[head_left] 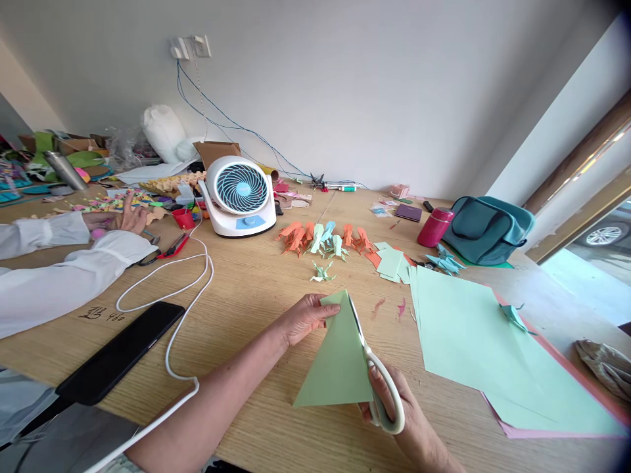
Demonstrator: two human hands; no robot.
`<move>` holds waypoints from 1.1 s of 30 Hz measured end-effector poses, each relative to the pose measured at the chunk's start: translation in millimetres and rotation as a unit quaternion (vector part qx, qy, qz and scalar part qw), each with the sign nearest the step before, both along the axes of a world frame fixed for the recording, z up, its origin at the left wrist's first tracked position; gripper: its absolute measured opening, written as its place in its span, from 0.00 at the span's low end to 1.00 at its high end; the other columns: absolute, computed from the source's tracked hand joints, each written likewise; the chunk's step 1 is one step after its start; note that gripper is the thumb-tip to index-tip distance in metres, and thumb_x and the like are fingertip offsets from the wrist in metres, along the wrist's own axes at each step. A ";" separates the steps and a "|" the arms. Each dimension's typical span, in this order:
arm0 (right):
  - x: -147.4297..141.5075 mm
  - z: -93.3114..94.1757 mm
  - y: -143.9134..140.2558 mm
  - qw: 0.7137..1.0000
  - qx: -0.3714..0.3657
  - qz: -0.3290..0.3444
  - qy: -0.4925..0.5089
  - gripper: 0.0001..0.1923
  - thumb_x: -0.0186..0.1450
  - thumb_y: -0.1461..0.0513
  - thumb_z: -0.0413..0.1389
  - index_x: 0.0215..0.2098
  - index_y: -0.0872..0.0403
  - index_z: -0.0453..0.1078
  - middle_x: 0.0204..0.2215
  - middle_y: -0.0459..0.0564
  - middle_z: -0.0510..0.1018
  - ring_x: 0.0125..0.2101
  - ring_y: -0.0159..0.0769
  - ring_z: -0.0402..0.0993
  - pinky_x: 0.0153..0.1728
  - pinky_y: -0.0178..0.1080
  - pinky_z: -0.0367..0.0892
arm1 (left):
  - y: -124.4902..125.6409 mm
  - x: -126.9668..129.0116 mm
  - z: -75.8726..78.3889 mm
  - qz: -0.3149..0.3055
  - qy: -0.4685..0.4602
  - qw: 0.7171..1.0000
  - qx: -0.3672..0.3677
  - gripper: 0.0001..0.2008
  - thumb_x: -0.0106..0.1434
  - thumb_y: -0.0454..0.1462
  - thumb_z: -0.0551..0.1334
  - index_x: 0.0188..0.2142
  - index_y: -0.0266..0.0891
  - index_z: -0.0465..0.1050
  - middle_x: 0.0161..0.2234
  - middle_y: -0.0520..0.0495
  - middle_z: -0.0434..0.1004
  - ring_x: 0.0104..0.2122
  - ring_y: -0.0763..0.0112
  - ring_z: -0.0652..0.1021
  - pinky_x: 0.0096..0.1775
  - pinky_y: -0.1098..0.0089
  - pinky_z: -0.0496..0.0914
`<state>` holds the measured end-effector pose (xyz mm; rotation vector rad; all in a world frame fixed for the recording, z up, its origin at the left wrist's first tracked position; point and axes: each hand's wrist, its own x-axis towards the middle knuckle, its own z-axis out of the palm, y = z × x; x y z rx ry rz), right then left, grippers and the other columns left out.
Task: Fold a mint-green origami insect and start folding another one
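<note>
Green sheet [332, 371] held, scissors [367, 353] along its three o'clock edge
Right hand [407, 414] grips the handles; left hand's [303, 319] fingers pinch the sheet's top. From there: black phone [121, 355] at nine, large green papers [458, 315] at three, folded figures [318, 238] at twelve, red cup [183, 219] at ten, teal bag [486, 236] at two, contents unclear.

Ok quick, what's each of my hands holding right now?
Left hand: closed, pinching the folded light green paper near its top.
Right hand: closed around the handles of the white-handled scissors.
</note>
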<state>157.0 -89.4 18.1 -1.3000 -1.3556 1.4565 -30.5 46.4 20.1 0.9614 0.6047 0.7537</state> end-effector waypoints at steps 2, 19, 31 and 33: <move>-0.3 1.1 0.1 1.000 0.005 0.002 -0.001 0.29 0.66 0.38 0.47 0.25 0.53 0.64 0.19 0.45 0.69 0.22 0.32 0.67 0.27 0.35 0.65 | 0.1 -0.1 0.1 0.000 0.000 1.000 0.002 0.17 0.49 0.43 0.75 0.35 0.33 0.81 0.32 0.44 0.82 0.33 0.69 0.80 0.39 0.70 0.72; 8.0 -16.7 -3.8 0.994 -0.060 -0.092 -0.014 0.37 0.60 0.36 0.52 0.54 0.52 0.71 0.44 0.55 0.76 0.39 0.45 0.75 0.31 0.39 0.75 | -5.8 4.9 1.7 -0.022 0.009 1.000 0.015 0.19 0.49 0.46 0.75 0.32 0.33 0.80 0.29 0.44 0.81 0.31 0.67 0.80 0.38 0.69 0.71; 8.7 -10.6 -0.1 0.993 0.015 -0.086 -0.078 0.31 0.62 0.38 0.52 0.47 0.52 0.78 0.36 0.52 0.79 0.40 0.46 0.73 0.39 0.41 0.73 | -7.6 6.9 -1.4 -0.023 0.007 1.000 0.019 0.19 0.49 0.45 0.75 0.34 0.34 0.81 0.31 0.45 0.82 0.33 0.68 0.79 0.41 0.67 0.72; 9.8 -12.4 -1.1 0.992 0.002 -0.098 -0.077 0.32 0.62 0.37 0.52 0.50 0.51 0.76 0.42 0.53 0.79 0.45 0.48 0.72 0.45 0.43 0.72 | -7.6 6.8 -1.8 -0.022 0.006 1.000 0.018 0.19 0.49 0.45 0.75 0.35 0.34 0.81 0.31 0.45 0.82 0.33 0.68 0.79 0.41 0.67 0.72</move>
